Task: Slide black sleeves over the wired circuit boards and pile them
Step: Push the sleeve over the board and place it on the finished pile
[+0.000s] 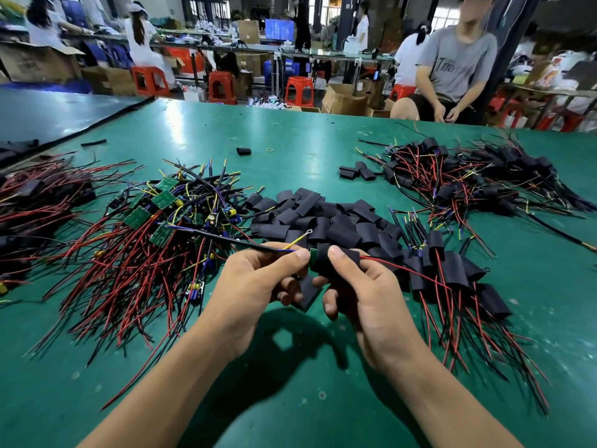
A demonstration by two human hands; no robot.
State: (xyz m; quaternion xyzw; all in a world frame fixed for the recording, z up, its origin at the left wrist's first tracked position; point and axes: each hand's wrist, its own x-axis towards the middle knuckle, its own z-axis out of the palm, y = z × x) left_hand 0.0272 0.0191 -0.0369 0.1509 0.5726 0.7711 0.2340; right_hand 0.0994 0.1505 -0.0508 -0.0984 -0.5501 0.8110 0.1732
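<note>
Lettering on the grey T-shirt (452,64), upper right, is too blurred to read. Centre frame, my left hand (255,282) pinches the small green wired circuit board (312,255); my right hand (365,292) grips the black tubular sleeve (324,261) around it, board edge showing between my thumbs.

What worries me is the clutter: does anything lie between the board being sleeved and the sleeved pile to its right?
Nothing visible does. The right hand grips the black sleeve beside the sleeved pile; only its own red wire trails that way.

The left hand (255,286) and right hand (371,295) are bare, forearms (181,376) uncovered, nails cut short.
</note>
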